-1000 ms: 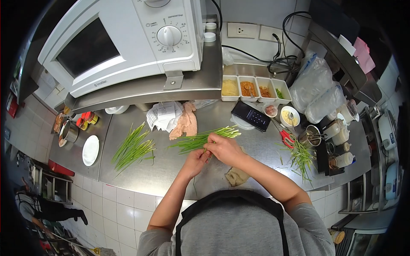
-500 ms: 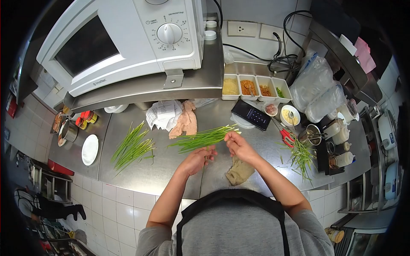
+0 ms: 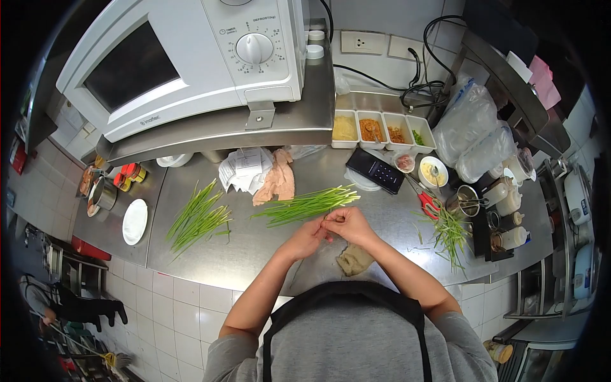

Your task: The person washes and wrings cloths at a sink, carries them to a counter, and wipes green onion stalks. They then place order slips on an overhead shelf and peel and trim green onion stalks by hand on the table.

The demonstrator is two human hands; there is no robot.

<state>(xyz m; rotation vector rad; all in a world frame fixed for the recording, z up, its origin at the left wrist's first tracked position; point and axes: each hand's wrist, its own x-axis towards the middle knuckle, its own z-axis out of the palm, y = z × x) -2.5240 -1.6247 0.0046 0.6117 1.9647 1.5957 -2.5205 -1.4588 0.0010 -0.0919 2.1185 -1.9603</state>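
My left hand (image 3: 307,239) and my right hand (image 3: 348,225) meet fingertip to fingertip over the steel counter. Both are closed in a pinch; whatever thin thing lies between the fingers is too small to make out. Just beyond them a bunch of long green stalks (image 3: 305,206) lies across the counter, pale ends to the right. A second green bunch (image 3: 198,219) rests further left. Near my right wrist is a crumpled brown cloth (image 3: 354,260). Thin green trimmings (image 3: 450,240) lie in a heap at the right, beside red-handled scissors (image 3: 429,205).
A microwave (image 3: 184,57) stands on a shelf above. Behind are food tubs (image 3: 370,130), a phone (image 3: 374,171), papers (image 3: 245,170) and a pink cloth (image 3: 276,180). Bottles (image 3: 509,204) stand right, a white plate (image 3: 134,221) left. Another person (image 3: 76,302) is at the far left.
My hands moved apart, my right hand reaching the stalks' pale ends, then came together again slightly right of where they were. The other person at the left has shifted.
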